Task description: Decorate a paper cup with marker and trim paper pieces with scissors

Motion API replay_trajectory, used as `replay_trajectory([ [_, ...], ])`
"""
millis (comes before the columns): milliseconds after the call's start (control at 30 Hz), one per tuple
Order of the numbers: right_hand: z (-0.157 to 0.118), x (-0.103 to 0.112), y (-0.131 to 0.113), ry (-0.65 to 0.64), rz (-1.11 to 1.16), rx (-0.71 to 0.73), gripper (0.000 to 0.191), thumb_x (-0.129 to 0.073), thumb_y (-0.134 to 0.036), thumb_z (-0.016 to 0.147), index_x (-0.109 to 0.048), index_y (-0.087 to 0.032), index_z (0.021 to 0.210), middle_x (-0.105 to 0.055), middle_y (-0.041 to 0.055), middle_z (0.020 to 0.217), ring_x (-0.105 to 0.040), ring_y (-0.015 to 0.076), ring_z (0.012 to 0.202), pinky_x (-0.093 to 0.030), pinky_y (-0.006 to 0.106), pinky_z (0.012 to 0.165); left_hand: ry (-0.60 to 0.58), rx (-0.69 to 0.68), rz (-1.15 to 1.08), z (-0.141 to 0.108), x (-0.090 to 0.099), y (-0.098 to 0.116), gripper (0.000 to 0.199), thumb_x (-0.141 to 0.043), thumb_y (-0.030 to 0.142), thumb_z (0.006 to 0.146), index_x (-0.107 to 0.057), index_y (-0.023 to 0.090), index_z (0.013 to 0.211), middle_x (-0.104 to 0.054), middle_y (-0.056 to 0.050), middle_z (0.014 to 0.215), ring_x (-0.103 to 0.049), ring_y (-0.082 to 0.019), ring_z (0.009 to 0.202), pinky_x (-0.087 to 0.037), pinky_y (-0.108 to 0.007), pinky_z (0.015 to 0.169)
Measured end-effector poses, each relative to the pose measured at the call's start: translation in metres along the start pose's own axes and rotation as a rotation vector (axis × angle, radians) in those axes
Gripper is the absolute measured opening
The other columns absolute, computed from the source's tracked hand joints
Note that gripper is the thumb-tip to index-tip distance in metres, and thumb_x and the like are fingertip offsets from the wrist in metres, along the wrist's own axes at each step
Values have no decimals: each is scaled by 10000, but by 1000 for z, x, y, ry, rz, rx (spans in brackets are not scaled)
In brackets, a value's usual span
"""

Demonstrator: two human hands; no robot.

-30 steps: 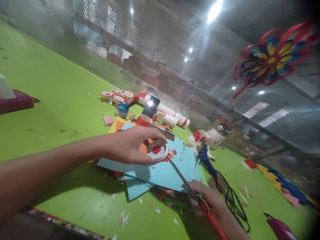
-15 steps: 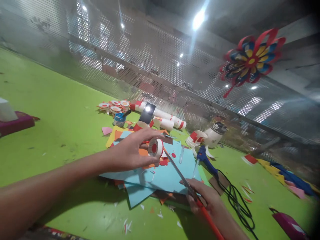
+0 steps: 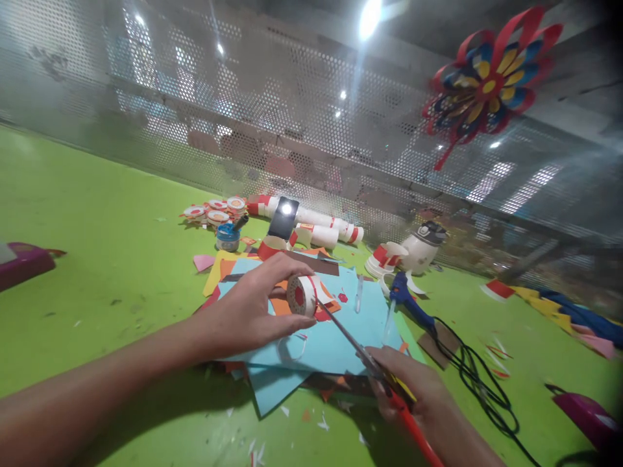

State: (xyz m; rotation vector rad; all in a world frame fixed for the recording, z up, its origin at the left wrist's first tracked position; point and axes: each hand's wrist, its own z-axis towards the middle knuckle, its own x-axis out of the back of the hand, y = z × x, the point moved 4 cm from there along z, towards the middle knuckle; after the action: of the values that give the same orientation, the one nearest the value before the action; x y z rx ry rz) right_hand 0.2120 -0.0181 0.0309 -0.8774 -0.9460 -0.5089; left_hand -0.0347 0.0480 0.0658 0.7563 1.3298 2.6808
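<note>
Between its thumb and fingers, my left hand (image 3: 253, 305) holds a small white paper roll (image 3: 302, 294) with a red centre, above the blue paper sheets (image 3: 335, 347). My right hand (image 3: 413, 389) is wrapped round the scissors (image 3: 363, 353), which have red and yellow on their handles. The scissor tips touch or lie very near the right rim of the roll. A pale curled strip shows on the blue sheet under my left hand. Orange and red scraps lie just behind the roll.
A blue glue gun (image 3: 406, 298) with a black cable lies right of the paper. Behind stand a blue jar (image 3: 228, 237), a phone (image 3: 283, 217), paper cups (image 3: 386, 258) and white tubes. A red paper flower (image 3: 491, 84) hangs at the upper right.
The camera view has shifted a little. The roll has turned slightly in my left hand, and a pale strip now shows on the sheet beneath it. Both hands keep their hold.
</note>
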Motion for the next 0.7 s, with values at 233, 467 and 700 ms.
replay_trajectory([
  [233, -1, 1, 4, -21, -46, 4, 439, -507, -40, 736, -632, -230, 1112, -623, -4, 729, -573, 150, 618, -457, 237, 567, 14, -30, 89, -1, -3, -1, 439, -727, 244, 786, -521, 224, 1173, -551, -53, 1124, -596, -184, 1020, -568, -374, 894],
  [467, -4, -1, 5, 1, -42, 32, 349, -526, -89, 782, -621, -238, 1084, -617, -2, 721, -580, 162, 629, -452, 251, 572, 17, -33, 81, -5, -6, -5, 457, -690, 306, 829, -474, 263, 1230, -566, -57, 1184, -572, -194, 1086, -564, -367, 900],
  [700, -8, 2, 3, 28, -71, 85, 278, -520, -180, 876, -629, -228, 1127, -598, -10, 615, -571, 160, 559, -445, 243, 533, 20, -24, 165, -4, -8, -4, 447, -673, 339, 833, -481, 235, 1223, -558, -97, 1221, -557, -240, 1114, -558, -434, 896],
])
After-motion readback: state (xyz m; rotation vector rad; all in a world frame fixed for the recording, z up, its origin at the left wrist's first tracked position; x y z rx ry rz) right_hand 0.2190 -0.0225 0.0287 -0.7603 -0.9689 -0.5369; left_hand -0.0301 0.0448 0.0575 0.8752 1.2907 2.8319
